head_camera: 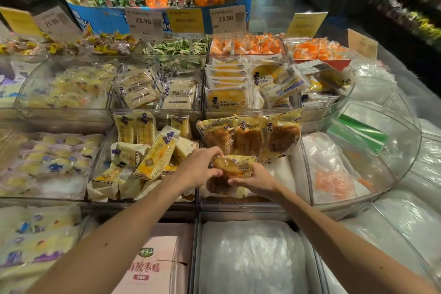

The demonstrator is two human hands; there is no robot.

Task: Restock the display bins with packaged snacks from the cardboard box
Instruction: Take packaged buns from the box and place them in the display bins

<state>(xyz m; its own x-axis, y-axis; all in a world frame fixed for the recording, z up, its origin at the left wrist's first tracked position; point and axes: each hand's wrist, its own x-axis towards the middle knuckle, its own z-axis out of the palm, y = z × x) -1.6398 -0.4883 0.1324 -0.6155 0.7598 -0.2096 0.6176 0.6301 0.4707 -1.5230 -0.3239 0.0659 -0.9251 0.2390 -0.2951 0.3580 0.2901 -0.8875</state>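
Though partly hidden, bread packet (232,165) pinched between left hand (201,167) and right hand (255,181)

bread packs (250,137) standing at bin's (305,174) back, sandwich packs (152,157) in left neighbour

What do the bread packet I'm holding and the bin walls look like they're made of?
Bread packet: thin glossy plastic film, apparently; crinkled, bun visible through it. Bin walls: clear rigid plastic, probably acrylic; contents show through.

23.90 on a price card (144,21)
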